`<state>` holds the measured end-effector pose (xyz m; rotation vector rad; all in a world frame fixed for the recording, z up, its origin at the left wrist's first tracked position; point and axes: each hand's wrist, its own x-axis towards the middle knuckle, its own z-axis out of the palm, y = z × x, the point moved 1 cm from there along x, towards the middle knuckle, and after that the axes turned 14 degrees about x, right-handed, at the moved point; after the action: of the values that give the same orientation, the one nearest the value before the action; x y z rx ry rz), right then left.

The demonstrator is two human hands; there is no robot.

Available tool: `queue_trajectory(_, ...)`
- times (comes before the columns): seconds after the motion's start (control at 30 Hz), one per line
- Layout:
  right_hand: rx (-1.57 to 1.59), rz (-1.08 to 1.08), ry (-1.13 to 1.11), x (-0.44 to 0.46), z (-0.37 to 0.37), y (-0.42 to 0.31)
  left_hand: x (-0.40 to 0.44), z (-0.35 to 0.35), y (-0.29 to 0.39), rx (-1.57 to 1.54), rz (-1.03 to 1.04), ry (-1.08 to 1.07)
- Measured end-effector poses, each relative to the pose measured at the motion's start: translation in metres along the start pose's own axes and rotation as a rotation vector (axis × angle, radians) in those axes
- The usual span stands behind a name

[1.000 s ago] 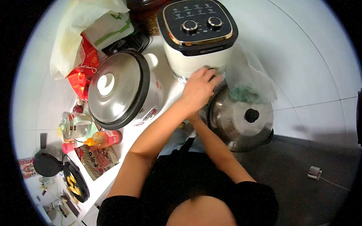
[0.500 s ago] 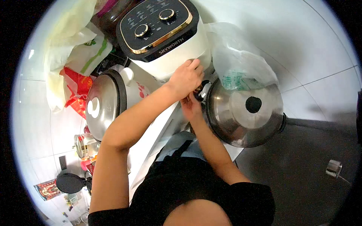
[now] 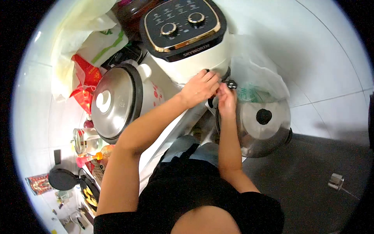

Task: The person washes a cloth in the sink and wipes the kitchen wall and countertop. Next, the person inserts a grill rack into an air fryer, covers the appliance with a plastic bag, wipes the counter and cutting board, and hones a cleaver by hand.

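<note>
- The right hand [image 3: 227, 104] had curled fingers just beside a small dark item [image 3: 231, 84], right of the left hand [image 3: 199, 89]; its grip was unclear.
- The item seemed light, stiff, slick, best pinched edgewise.
- Left fingers bent before the air fryer [image 3: 186, 39], hold unclear.

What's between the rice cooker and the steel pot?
Head view: the left hand and forearm show between rice cooker and steel pot; the right hand overlaps the pot.

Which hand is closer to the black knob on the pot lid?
The right. The right hand is left of the knob, near the lid's edge; the left hand is farther left, by the white machine.
</note>
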<state>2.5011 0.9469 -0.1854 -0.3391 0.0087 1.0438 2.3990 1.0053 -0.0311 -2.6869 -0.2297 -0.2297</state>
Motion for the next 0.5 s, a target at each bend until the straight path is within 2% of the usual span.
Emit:
queue_trajectory(0.07,-0.307,-0.250,0.088,-0.008,0.036,-0.013,-0.012,0.000,0.004,-0.200,-0.174,0.177)
queue_trajectory(0.1,-0.406,-0.371,0.059,-0.010,0.047,-0.017,-0.020,-0.003,0.007,-0.211,-0.272,0.226)
queue_trajectory(0.2,-0.811,-0.586,-0.083,-0.020,0.083,-0.023,-0.055,-0.006,0.040,-0.493,-0.773,0.273)
queue_trajectory(0.23,-0.986,-0.719,-0.237,-0.021,0.091,-0.025,-0.061,-0.001,0.045,-0.645,-0.916,0.274)
queue_trajectory(0.3,-1.310,-0.984,-0.584,-0.015,0.107,-0.030,-0.071,0.031,0.050,-1.159,-1.226,0.279)
queue_trajectory(0.37,-1.490,-0.973,-0.840,-0.010,0.124,-0.038,-0.073,0.050,0.045,-1.616,-1.502,0.349)
queue_trajectory(0.47,-1.727,-0.921,-1.105,-0.008,0.149,-0.045,-0.076,0.051,0.034,-1.970,-1.986,0.462)
queue_trajectory(0.5,-1.772,-0.896,-1.185,-0.006,0.155,-0.047,-0.078,0.057,0.032,-1.965,-2.053,0.460)
